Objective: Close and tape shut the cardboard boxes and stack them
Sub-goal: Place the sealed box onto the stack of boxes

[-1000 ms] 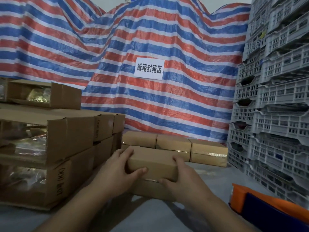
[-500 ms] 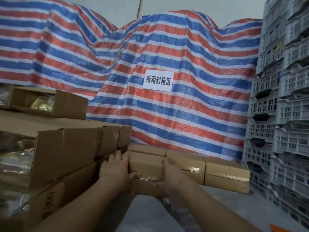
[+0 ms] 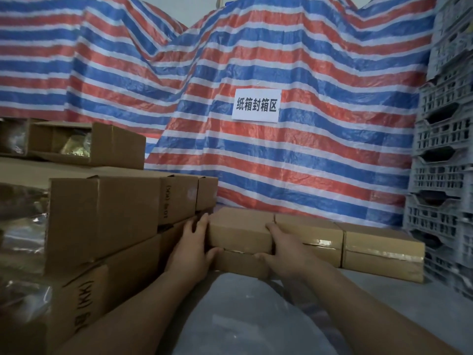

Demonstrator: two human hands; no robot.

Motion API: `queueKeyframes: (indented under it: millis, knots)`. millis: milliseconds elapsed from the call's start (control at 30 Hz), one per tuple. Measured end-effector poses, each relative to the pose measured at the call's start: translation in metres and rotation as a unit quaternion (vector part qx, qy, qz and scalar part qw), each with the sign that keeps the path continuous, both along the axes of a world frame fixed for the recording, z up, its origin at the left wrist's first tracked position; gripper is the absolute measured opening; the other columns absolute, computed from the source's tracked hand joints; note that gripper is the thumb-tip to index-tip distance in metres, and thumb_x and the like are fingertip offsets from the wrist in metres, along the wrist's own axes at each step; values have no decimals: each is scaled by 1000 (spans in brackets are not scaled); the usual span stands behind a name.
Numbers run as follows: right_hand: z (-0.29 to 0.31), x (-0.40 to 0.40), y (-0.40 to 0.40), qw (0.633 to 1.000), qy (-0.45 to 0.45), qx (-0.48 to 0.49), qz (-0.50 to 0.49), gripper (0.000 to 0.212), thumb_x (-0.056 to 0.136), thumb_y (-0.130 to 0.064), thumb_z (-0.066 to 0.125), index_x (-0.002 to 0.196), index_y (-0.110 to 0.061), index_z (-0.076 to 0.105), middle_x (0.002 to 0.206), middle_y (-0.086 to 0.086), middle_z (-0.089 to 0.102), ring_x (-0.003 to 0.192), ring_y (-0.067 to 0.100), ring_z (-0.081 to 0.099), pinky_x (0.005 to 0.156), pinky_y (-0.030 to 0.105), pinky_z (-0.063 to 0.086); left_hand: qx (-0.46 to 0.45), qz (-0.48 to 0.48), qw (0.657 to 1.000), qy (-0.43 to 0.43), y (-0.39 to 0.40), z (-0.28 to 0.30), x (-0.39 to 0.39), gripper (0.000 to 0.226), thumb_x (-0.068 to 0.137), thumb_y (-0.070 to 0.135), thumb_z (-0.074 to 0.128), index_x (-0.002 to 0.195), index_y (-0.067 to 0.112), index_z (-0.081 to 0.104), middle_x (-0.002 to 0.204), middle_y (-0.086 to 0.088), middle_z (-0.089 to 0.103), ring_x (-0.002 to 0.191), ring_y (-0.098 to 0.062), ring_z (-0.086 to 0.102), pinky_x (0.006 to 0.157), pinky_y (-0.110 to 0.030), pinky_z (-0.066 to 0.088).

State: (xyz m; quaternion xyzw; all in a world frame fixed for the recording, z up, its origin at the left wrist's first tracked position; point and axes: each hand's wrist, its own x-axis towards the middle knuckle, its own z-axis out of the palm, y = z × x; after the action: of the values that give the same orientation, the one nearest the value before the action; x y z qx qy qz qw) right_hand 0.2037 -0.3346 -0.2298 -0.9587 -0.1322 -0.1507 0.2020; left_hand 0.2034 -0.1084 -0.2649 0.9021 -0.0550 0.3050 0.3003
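Forward goes the small taped box [image 3: 239, 233], pushed away from the person vs. a sec ago, and now it sits on top of another box [image 3: 240, 262] at the far end of the table, flush w/ the back row. Left hand [image 3: 190, 254] flat against its left end, fingers straight, thumb hooked at the lower front edge; right hand [image 3: 284, 252] wraps the right front corner, fingers reaching over the top, thumb under the edge. So both hands clamp the box between them, no gap.

Its top looks level w/ the neighbour stack [image 3: 308, 235] just beside it on the right, and a third stack [image 3: 382, 252] sits further right, tape shining on the seams. On the left, the big open cartons [image 3: 102, 221] touch or nearly touch the left hand, can't tell which.

Meaning for the task: this box reads as closed, taped and now stacked, prob. just needs a last nudge square before letting go. Open cartons on the left look unsealed, so plenty left to do. Striped tarp [image 3: 281, 162] w/ its paper sign [image 3: 256, 105] behind, grey crates [image 3: 445, 175] on the right.
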Motion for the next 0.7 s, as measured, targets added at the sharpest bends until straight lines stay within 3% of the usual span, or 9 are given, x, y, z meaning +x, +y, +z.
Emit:
queueKeyframes:
  millis: [67, 133, 300, 400, 467, 600, 700]
  knots:
    - [0, -2, 1, 1000, -4, -2, -5, 87, 93, -46, 65, 158, -28, 9, 150, 3, 45, 124, 21, 52, 101, 33, 47, -14, -1, 1000, 0, 1, -3, -2, 79, 91, 41, 62, 152, 38, 12, 140, -4, 45, 120, -19, 52, 98, -41, 49]
    - [1, -4, 3, 1000, -3, -8, -8, 86, 94, -45, 64, 157, -28, 9, 149, 3, 46, 125, 22, 52, 101, 34, 46, -9, 2, 1000, 5, 0, -6, -4, 79, 92, 40, 61, 152, 40, 10, 127, -1, 54, 109, -15, 56, 91, -38, 52]
    - [2, -3, 6, 1000, 0, -21, -21, 91, 94, -46, 62, 158, -26, 1, 147, 3, 47, 122, 21, 54, 100, 35, 48, 0, 30, 1000, 7, -4, -4, -10, 79, 93, 41, 58, 150, 41, 3, 120, 0, 54, 99, -12, 57, 84, -38, 55]
    - [2, -7, 5, 999, 6, -31, -42, 105, 91, -56, 60, 158, -25, -14, 144, 2, 52, 115, 19, 58, 93, 32, 50, 26, 58, 998, 26, -10, -2, -17, 83, 95, 45, 52, 153, 34, -6, 132, -3, 48, 105, -15, 56, 84, -36, 54]
    - [2, -14, 4, 997, 3, -43, -68, 109, 86, -68, 57, 158, -23, -12, 138, 2, 58, 111, 19, 61, 90, 31, 51, 43, 85, 995, 31, -13, 3, -23, 84, 96, 46, 49, 155, 26, -7, 140, -4, 42, 111, -18, 54, 86, -34, 52]
    - [3, -36, 0, 992, -50, -56, -102, 81, 94, -68, 41, 155, -22, 16, 129, 0, 64, 109, 20, 65, 84, 33, 49, 53, 88, 994, 49, -17, 15, -41, 65, 97, 41, 45, 151, 19, 17, 133, -3, 47, 112, -19, 52, 89, -34, 50]
    - [10, -61, 1, 989, -78, -66, -103, 63, 98, -61, 37, 148, -23, 29, 128, -1, 64, 109, 20, 64, 81, 34, 47, 125, 48, 988, 77, -14, 28, -67, 28, 99, 32, 42, 123, 20, 47, 116, -4, 59, 103, -23, 58, 83, -37, 51]
